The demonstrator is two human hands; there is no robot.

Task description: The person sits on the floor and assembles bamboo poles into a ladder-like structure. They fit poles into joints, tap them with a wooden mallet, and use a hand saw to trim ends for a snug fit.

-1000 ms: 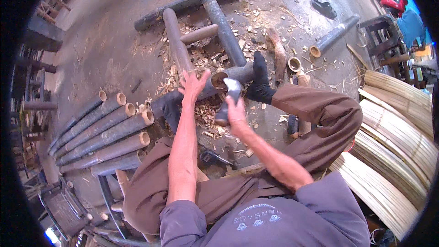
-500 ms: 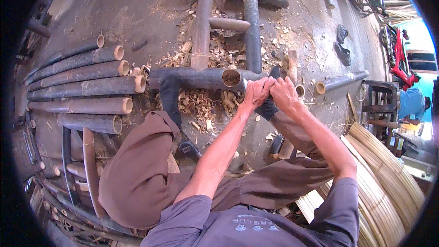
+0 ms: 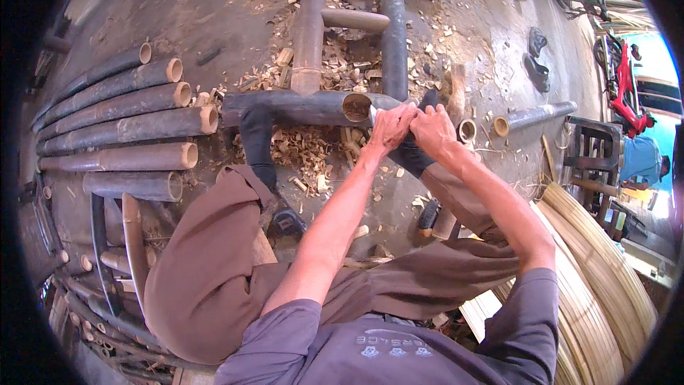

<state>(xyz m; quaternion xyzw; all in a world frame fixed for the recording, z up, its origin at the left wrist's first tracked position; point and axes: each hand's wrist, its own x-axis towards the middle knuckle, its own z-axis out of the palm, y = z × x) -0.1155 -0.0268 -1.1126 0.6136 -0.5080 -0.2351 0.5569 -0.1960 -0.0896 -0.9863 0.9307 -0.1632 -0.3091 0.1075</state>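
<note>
A dark bamboo frame lies on the floor in front of me, with two lengthwise poles and a short crosspiece. Its near thick bamboo pole has a round opening on its side. Just right of that opening, my left hand is closed on a tool whose pale, blade-like metal tip pokes out; its handle is hidden. My right hand is closed right beside the left, touching it, its grip mostly hidden. My feet in dark socks rest against the near pole.
Pale bamboo chips litter the floor around the frame. Cut bamboo poles lie side by side on the left. A short bamboo tube lies to the right, near dark sandals. Split bamboo slats sit at lower right; another person is beyond.
The frame and floor sit a little higher and further left in the picture as the view shifts. Both hands stay together by the opening, having moved slightly left and up with the scene.
</note>
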